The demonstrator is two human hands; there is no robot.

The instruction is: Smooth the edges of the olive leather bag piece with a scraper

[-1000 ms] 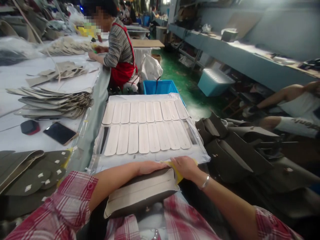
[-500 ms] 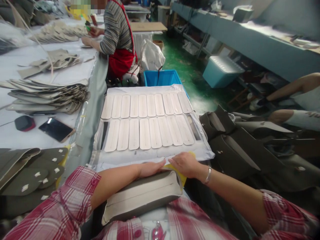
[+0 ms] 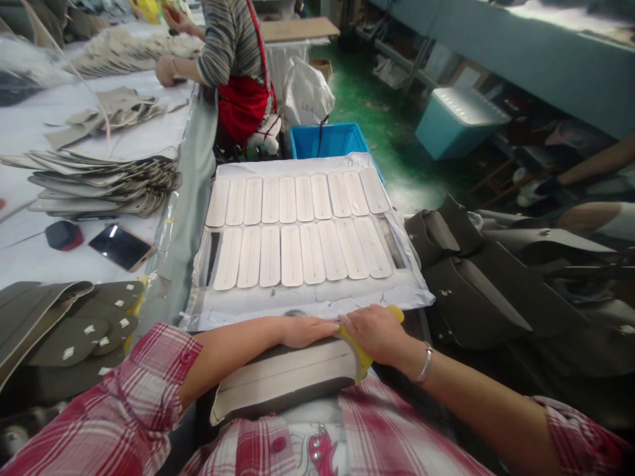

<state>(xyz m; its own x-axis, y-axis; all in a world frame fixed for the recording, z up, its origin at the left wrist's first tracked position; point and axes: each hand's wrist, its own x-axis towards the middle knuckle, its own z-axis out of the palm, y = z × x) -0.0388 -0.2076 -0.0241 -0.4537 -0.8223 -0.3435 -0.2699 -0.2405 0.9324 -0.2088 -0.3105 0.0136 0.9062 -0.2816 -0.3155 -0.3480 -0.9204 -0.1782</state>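
A dark grey bag body (image 3: 290, 375) with a pale bottom panel lies on its side against my front, the panel facing me. My left hand (image 3: 308, 330) rests flat along its far upper edge, fingers stretched toward the right. At its right end, my right hand (image 3: 373, 334) is wrapped over a yellow board (image 3: 364, 362), whose rounded tip shows beyond the knuckles. The board's other end goes into or behind the bag body; I cannot tell which. Just past my hands, two rows of pale rounded strips (image 3: 291, 256) lie on a white-covered board (image 3: 317, 303).
On the left table are stacked grey pieces (image 3: 106, 178), a phone (image 3: 122, 247) and dark flaps (image 3: 74, 330). Dark bag pieces (image 3: 476, 297) are heaped at right. A blue bin (image 3: 330, 140) stands beyond the board. A co-worker in a red apron (image 3: 243, 109) works at the left table.
My right hand has closed further around the yellow board, and more of the board's tip shows. My left hand has slid slightly right. The view has tilted down a little.
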